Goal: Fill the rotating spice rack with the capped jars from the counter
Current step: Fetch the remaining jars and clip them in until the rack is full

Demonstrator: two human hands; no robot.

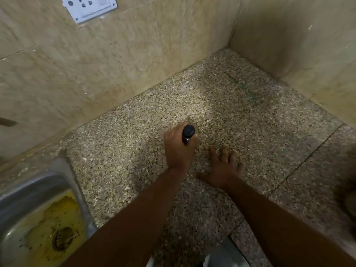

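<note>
My left hand point(178, 149) is wrapped around a small jar with a black cap point(188, 131), held upright over the speckled granite counter point(240, 116). Only the cap and a sliver of the jar's side show between my fingers. My right hand point(223, 169) hovers just to the right and nearer to me, palm down, fingers spread, holding nothing. No spice rack is in view.
A steel sink point(38, 218) with a yellow-stained basin and drain sits at the lower left. Beige tiled walls meet in a corner at the back right. A white socket plate point(90, 7) is on the wall at the top left. Something dark and blurred shows at the right edge point(349, 189).
</note>
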